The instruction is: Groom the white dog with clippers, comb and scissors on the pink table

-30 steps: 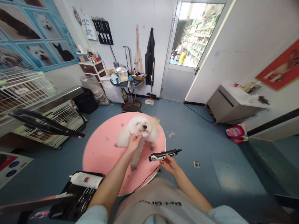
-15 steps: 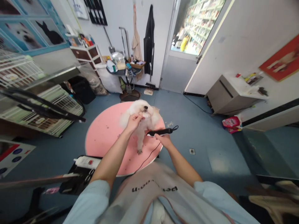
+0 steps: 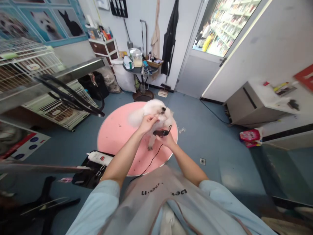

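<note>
A small white fluffy dog (image 3: 151, 109) stands on a round pink table (image 3: 114, 130) in front of me. My left hand (image 3: 146, 123) is closed under the dog's chin, holding its muzzle up. My right hand (image 3: 166, 141) grips a black corded clipper (image 3: 161, 133), which is pressed against the dog's chest just below my left hand. The clipper's cord (image 3: 153, 160) trails back across the table toward my apron.
A black tray (image 3: 91, 171) with a white bottle (image 3: 100, 158) sits at the table's near left. Wire cages (image 3: 29, 71) and a black arm (image 3: 70, 96) stand at the left. A small cluttered table (image 3: 140, 70), a door (image 3: 195, 65) and a grey cabinet (image 3: 251, 106) lie beyond.
My right hand has brought the clipper from beside the table up to the dog's chest. My left hand kept its hold on the muzzle, lifting the head higher. My view tilted and shifted.
</note>
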The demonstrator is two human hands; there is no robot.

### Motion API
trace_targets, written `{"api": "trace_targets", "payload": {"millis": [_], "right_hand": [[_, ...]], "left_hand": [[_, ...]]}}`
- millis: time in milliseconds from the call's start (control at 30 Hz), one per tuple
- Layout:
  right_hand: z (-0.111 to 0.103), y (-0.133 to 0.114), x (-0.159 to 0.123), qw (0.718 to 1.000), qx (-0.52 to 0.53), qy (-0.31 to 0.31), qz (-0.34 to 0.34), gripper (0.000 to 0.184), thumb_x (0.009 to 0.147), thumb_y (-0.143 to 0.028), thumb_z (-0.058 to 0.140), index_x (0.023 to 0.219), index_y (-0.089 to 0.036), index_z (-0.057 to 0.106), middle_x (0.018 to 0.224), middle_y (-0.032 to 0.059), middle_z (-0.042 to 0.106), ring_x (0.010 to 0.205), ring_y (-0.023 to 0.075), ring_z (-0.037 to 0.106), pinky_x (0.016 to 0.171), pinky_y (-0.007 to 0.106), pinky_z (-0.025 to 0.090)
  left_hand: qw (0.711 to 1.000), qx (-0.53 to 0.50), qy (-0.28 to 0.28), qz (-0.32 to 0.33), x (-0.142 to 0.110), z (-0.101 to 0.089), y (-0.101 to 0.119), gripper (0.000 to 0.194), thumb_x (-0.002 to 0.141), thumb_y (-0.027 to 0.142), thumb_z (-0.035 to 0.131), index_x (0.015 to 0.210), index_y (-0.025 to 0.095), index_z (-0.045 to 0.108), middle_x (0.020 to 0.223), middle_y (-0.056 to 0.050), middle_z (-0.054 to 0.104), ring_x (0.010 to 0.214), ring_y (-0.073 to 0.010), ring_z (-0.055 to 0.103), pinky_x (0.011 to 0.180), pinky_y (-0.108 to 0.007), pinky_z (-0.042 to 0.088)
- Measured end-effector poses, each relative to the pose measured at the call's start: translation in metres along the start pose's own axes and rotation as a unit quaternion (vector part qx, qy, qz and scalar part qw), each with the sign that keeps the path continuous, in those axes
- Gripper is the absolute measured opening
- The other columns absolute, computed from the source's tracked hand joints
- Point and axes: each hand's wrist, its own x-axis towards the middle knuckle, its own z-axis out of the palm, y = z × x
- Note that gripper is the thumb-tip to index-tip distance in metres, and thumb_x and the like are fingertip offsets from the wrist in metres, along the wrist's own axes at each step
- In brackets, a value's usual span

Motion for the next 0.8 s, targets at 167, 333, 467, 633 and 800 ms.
{"api": "trace_targets", "payload": {"millis": [167, 333, 467, 633, 800], "right_hand": [[-0.01, -0.012, 0.006, 0.998, 0.023, 0.055, -0.006, 0.027, 0.071, -0.032, 0.063, 0.094, -0.022, 0.054, 0.09, 0.0051, 0.067, 0.074, 0.0184, 0.065, 0.065, 0.032, 0.055], [-0.007, -0.009, 0.02, 0.998, -0.024, 0.052, -0.03, 0.027, 0.065, -0.027, 0.064, 0.09, -0.02, 0.056, 0.083, 0.004, 0.067, 0.069, 0.0179, 0.064, 0.065, 0.032, 0.054], [-0.001, 0.004, 0.0, 1.0, -0.004, -0.008, 0.013, 0.025, 0.066, -0.025, 0.065, 0.089, -0.021, 0.059, 0.08, 0.0029, 0.067, 0.068, 0.017, 0.064, 0.063, 0.029, 0.053], [-0.01, -0.007, 0.0, 0.994, 0.063, 0.09, 0.004, 0.028, 0.072, -0.028, 0.065, 0.098, -0.023, 0.055, 0.102, 0.0064, 0.066, 0.092, 0.0217, 0.065, 0.079, 0.036, 0.054], [-0.002, 0.004, 0.007, 0.998, 0.056, 0.03, -0.011, 0.03, 0.069, -0.025, 0.064, 0.098, -0.023, 0.055, 0.103, 0.0069, 0.065, 0.095, 0.0223, 0.063, 0.087, 0.04, 0.051]], "left_hand": [[1.0, -0.004, -0.024, -0.003, -0.001, 0.006, 0.003, 0.018, 0.066, 0.029, 0.062, 0.056, 0.014, 0.064, 0.056, -0.001, 0.062, 0.056, -0.0115, 0.053, 0.058, -0.023, 0.039], [1.0, -0.006, -0.03, 0.005, -0.001, 0.012, 0.007, 0.021, 0.065, 0.033, 0.062, 0.057, 0.013, 0.065, 0.058, -0.001, 0.062, 0.057, -0.0119, 0.054, 0.058, -0.024, 0.04], [1.0, 0.0, -0.02, 0.001, -0.001, 0.011, 0.008, 0.022, 0.064, 0.035, 0.063, 0.057, 0.014, 0.065, 0.056, -0.001, 0.061, 0.055, -0.0114, 0.051, 0.055, -0.023, 0.038], [1.0, -0.011, -0.02, 0.017, -0.001, 0.009, 0.01, 0.021, 0.065, 0.034, 0.064, 0.056, 0.015, 0.066, 0.058, -0.002, 0.064, 0.058, -0.0129, 0.055, 0.06, -0.024, 0.042], [0.999, -0.023, -0.016, 0.019, -0.003, 0.009, 0.012, 0.019, 0.068, 0.03, 0.063, 0.058, 0.015, 0.067, 0.06, -0.002, 0.065, 0.059, -0.0128, 0.056, 0.062, -0.024, 0.043]]}}
